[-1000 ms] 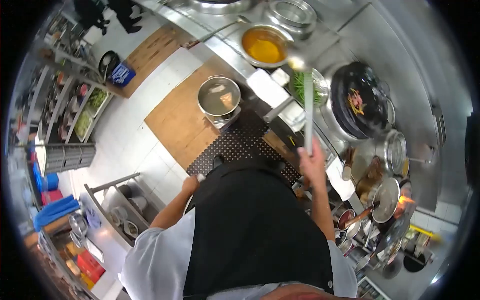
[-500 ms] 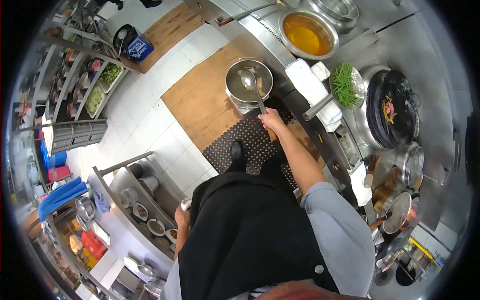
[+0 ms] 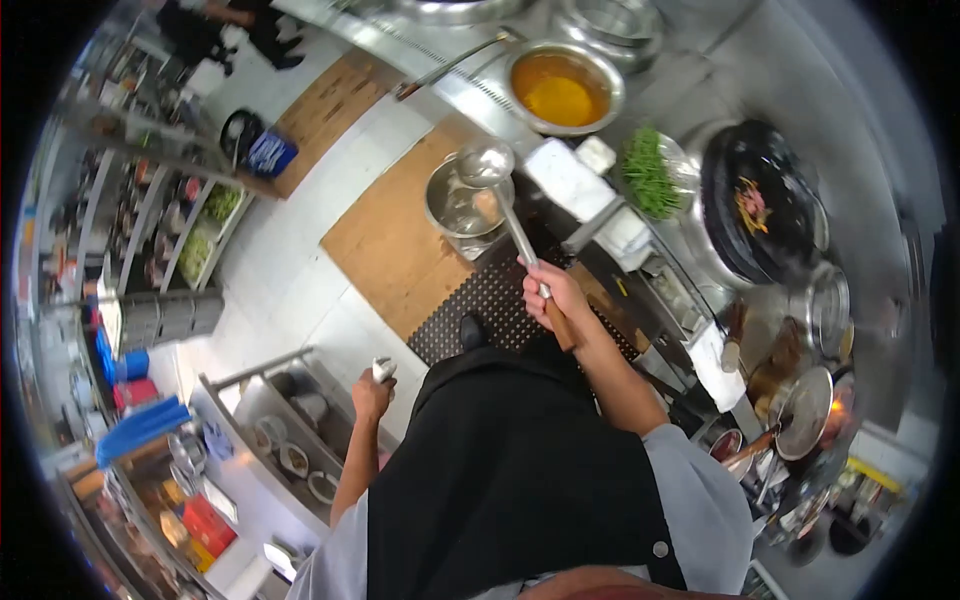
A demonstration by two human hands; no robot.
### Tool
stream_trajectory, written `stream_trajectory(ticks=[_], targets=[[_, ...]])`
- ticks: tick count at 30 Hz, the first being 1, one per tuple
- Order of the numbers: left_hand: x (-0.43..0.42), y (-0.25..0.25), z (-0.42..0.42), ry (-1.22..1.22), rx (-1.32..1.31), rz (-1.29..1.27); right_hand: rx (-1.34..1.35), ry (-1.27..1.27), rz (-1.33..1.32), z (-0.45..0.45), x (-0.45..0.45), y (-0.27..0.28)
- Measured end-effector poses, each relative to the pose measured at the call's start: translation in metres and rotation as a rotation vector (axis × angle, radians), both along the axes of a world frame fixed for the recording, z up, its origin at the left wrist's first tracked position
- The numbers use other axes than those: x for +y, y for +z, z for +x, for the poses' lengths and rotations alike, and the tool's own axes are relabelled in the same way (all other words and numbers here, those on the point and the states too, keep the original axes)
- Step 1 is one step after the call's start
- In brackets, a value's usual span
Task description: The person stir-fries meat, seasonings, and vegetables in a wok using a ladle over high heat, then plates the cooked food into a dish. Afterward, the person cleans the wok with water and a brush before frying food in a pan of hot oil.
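Note:
My right hand (image 3: 553,294) is wrapped round the handle of a metal ladle (image 3: 487,162), whose wooden end sticks out below my fist. The ladle's bowl is over the far rim of a metal pot (image 3: 438,212). Clear liquid and a pale lump show inside this pot. At my left side, my left hand (image 3: 371,397) is closed on a white cloth (image 3: 383,371), bunched so that only part of it shows.
Along the right counter stand a bowl of orange liquid (image 3: 565,98), folded white towels (image 3: 570,178), green beans (image 3: 648,175) on a strainer, and a black wok (image 3: 770,235) with food scraps. Shelves (image 3: 300,415) hold dishes at left. Another person's legs (image 3: 262,35) show far off.
My right hand has raised the ladle out of the pot, its bowl now above the rim. My left hand has come forward with the cloth. The view has shifted.

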State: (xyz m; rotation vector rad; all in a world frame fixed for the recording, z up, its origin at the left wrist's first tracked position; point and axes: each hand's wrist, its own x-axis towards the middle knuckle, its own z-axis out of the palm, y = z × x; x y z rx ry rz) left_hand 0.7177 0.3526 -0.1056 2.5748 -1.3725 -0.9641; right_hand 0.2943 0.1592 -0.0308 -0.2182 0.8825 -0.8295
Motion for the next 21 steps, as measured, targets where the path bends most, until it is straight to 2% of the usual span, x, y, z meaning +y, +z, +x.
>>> stream_trajectory(ticks=[2, 3, 4, 6, 8, 10, 11, 12, 14, 15, 16, 17, 18, 20, 21], targets=[[-0.058, 0.009, -0.035, -0.171, 0.052, -0.122, -0.308, -0.053, 0.031, -0.039, 0.022, 0.037], [-0.086, 0.015, -0.057, -0.318, -0.051, -0.149, -0.362, -0.082, 0.014, -0.061, 0.035, 0.053], [-0.111, 0.024, -0.085, -0.405, -0.026, -0.174, -0.412, -0.117, -0.009, -0.083, 0.048, 0.071], [-0.151, 0.040, -0.143, -0.306, 0.205, -0.287, -0.329, -0.196, -0.117, -0.131, 0.076, 0.123], [-0.186, 0.049, -0.204, -0.422, 0.309, -0.328, -0.337, -0.312, -0.201, -0.183, 0.104, 0.134], [-0.201, 0.079, -0.274, -0.497, 0.501, -0.413, -0.221, -0.438, -0.257, -0.232, 0.127, 0.153], [-0.204, 0.109, -0.313, -0.539, 0.587, -0.402, -0.081, -0.498, -0.276, -0.256, 0.134, 0.151], [-0.210, 0.116, -0.344, -0.594, 0.655, -0.387, 0.101, -0.505, -0.315, -0.285, 0.137, 0.144], [-0.212, 0.120, -0.400, -0.714, 0.778, -0.495, 0.676, -0.449, -0.323, -0.331, 0.131, 0.141], [-0.214, 0.115, -0.423, -0.802, 0.738, -0.526, 0.678, -0.465, -0.325, -0.359, 0.126, 0.133], [-0.215, 0.112, -0.444, -0.885, 0.696, -0.555, 0.942, -0.389, -0.277, -0.387, 0.119, 0.121], [-0.209, 0.133, -0.468, -0.899, 0.758, -0.491, 1.202, -0.297, -0.222, -0.412, 0.113, 0.109], [-0.205, 0.135, -0.482, -0.900, 0.757, -0.487, 1.200, -0.298, -0.219, -0.431, 0.109, 0.094], [-0.201, 0.137, -0.501, -0.918, 0.767, -0.259, 1.904, -0.154, -0.268, -0.457, 0.102, 0.068], [-0.198, 0.149, -0.507, -0.977, 0.717, -0.208, 1.796, -0.015, 0.033, -0.439, 0.097, 0.115]])
